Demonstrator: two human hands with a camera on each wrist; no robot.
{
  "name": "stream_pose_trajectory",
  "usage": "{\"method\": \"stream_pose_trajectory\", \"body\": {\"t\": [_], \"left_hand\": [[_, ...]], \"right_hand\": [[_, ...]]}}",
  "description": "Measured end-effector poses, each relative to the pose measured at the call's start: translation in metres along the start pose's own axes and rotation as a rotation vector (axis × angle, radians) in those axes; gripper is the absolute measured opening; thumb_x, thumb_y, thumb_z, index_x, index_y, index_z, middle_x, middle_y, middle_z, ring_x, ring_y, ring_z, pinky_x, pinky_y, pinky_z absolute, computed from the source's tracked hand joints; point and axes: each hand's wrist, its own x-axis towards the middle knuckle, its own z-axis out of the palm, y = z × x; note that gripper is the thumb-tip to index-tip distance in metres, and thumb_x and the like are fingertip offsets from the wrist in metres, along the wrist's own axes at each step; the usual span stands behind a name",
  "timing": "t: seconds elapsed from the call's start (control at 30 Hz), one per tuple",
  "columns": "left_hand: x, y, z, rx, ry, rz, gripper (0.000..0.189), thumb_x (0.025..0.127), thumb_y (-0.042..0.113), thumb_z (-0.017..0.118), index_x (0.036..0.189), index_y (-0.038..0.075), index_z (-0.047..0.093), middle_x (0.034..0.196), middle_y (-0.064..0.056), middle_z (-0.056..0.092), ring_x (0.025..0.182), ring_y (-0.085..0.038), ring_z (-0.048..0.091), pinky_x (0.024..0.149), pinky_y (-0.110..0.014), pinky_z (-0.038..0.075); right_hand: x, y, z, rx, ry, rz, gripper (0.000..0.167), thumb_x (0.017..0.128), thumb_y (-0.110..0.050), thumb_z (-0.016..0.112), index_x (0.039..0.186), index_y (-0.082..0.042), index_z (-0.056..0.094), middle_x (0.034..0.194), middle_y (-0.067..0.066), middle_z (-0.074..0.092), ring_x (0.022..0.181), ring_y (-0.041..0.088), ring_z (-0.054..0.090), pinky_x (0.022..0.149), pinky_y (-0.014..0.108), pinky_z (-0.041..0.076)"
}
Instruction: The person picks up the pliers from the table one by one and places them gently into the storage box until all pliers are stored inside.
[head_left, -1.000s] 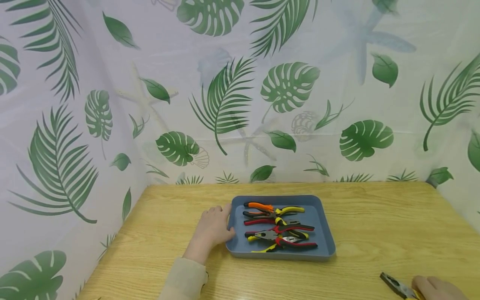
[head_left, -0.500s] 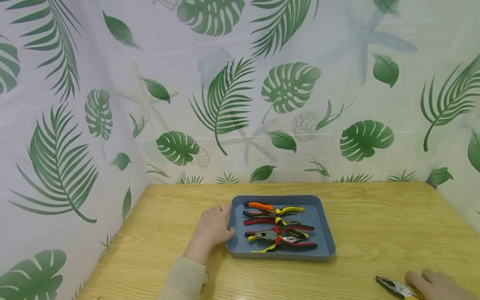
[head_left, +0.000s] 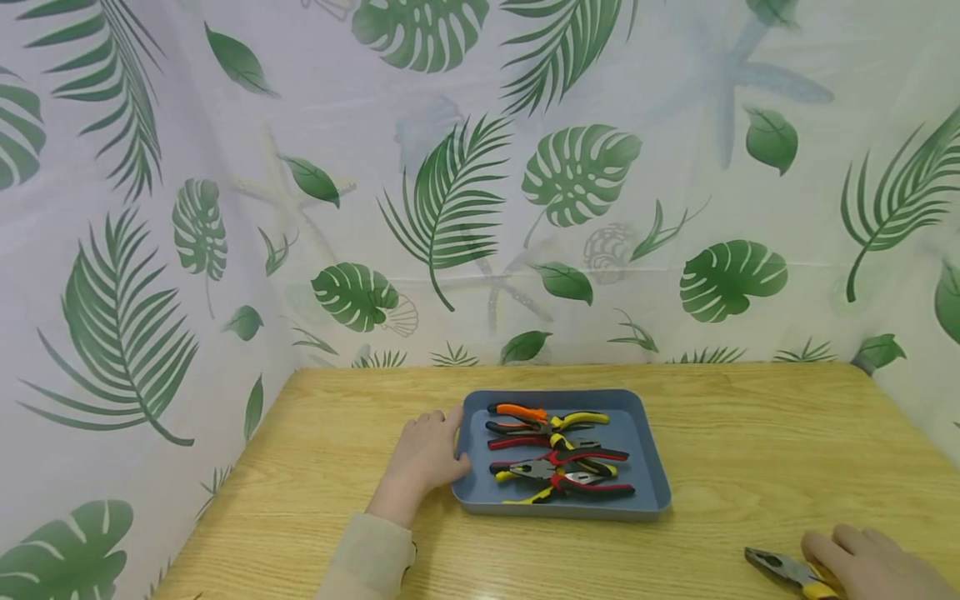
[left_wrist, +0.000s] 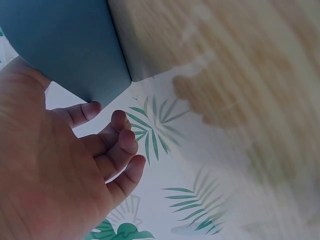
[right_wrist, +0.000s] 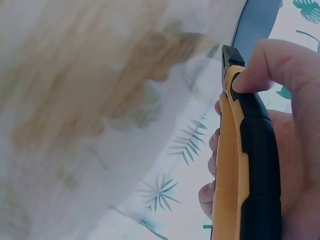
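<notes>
A blue-grey tray [head_left: 663, 500] sits on the table with several pliers [head_left: 558, 458] heaped in it, their grips red, black, yellow and orange. At its left side my left hand [head_left: 425, 454] holds the wall, thumb over the rim in the head view. The left wrist view shows my other fingers [left_wrist: 117, 167] bent loosely below the tray's corner. Toward the front right, my right hand [head_left: 873, 562] grips combination pliers [right_wrist: 257, 165] with yellow and black handles, its thumb [right_wrist: 250, 82] pressed near the pivot. The pliers' metal jaws point left toward the tray in the head view.
The tray rests on a wood-grain table [head_left: 337, 400]. A white curtain [head_left: 652, 317] printed with green leaves hangs behind the table and along its left side. My left sleeve [head_left: 367, 554] crosses the table's front.
My right hand has moved a little left and farther from me, carrying the combination pliers along. My left hand and the tray have stayed in place.
</notes>
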Motion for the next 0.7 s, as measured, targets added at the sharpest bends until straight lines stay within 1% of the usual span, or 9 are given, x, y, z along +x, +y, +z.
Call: {"method": "stream_pose_trajectory", "body": {"t": [0.1, 0.2, 0.37, 0.43, 0.53, 0.6, 0.7], "left_hand": [[0.000, 0.000, 0.000, 0.005, -0.004, 0.000, 0.068, 0.091, 0.034, 0.075, 0.151, 0.010, 0.052, 0.130, -0.019, 0.067, 0.123, -0.037, 0.064, 0.106, -0.054, 0.050], [0.001, 0.000, 0.000, 0.007, -0.005, -0.001, 0.069, 0.091, 0.034, 0.075, 0.151, 0.010, 0.051, 0.131, -0.019, 0.067, 0.123, -0.038, 0.064, 0.107, -0.054, 0.050], [0.001, -0.001, 0.000, 0.006, -0.006, -0.003, 0.069, 0.091, 0.034, 0.075, 0.151, 0.010, 0.051, 0.130, -0.019, 0.067, 0.123, -0.038, 0.064, 0.107, -0.054, 0.050], [0.001, -0.001, 0.000, 0.006, -0.008, -0.003, 0.069, 0.091, 0.034, 0.075, 0.151, 0.011, 0.051, 0.130, -0.019, 0.067, 0.123, -0.038, 0.064, 0.107, -0.054, 0.050], [0.002, 0.000, -0.001, 0.004, -0.011, -0.006, 0.068, 0.090, 0.034, 0.075, 0.150, 0.010, 0.052, 0.130, -0.019, 0.067, 0.123, -0.037, 0.064, 0.107, -0.054, 0.050], [0.002, 0.000, -0.002, 0.002, -0.015, -0.008, 0.068, 0.090, 0.033, 0.075, 0.150, 0.010, 0.052, 0.130, -0.019, 0.067, 0.123, -0.037, 0.063, 0.107, -0.054, 0.050], [0.002, 0.001, -0.003, -0.001, -0.022, -0.010, 0.068, 0.091, 0.033, 0.075, 0.151, 0.010, 0.051, 0.131, -0.020, 0.067, 0.123, -0.037, 0.063, 0.108, -0.054, 0.049]], "right_hand": [[0.000, -0.004, -0.005, -0.016, 0.009, 0.008, 0.061, 0.077, -0.083, 0.072, 0.105, -0.031, 0.060, 0.083, -0.007, 0.042, 0.068, 0.010, 0.032, 0.059, 0.024, 0.027], [0.000, -0.006, -0.010, -0.026, 0.024, 0.001, 0.063, 0.077, -0.085, 0.070, 0.104, -0.030, 0.059, 0.082, -0.006, 0.040, 0.068, 0.010, 0.030, 0.059, 0.025, 0.025], [0.002, -0.003, -0.015, -0.033, 0.086, -0.047, 0.063, 0.076, -0.084, 0.072, 0.102, -0.028, 0.058, 0.079, -0.005, 0.038, 0.067, 0.010, 0.029, 0.057, 0.025, 0.025], [0.004, -0.002, -0.018, -0.033, 0.085, -0.062, 0.064, 0.076, -0.083, 0.073, 0.102, -0.027, 0.057, 0.080, -0.005, 0.039, 0.067, 0.011, 0.031, 0.057, 0.026, 0.027], [0.008, -0.004, -0.026, -0.034, 0.050, -0.072, 0.067, 0.076, -0.085, 0.071, 0.105, -0.026, 0.058, 0.083, -0.005, 0.044, 0.070, 0.013, 0.036, 0.056, 0.027, 0.031], [0.012, -0.007, -0.033, -0.027, 0.015, -0.067, 0.061, 0.079, -0.078, 0.075, 0.106, -0.025, 0.059, 0.085, -0.005, 0.047, 0.072, 0.014, 0.038, 0.057, 0.027, 0.032], [0.015, -0.014, -0.044, -0.010, -0.026, -0.053, 0.046, 0.083, -0.058, 0.083, 0.106, -0.025, 0.060, 0.085, -0.005, 0.047, 0.072, 0.015, 0.038, 0.057, 0.027, 0.033]]}}
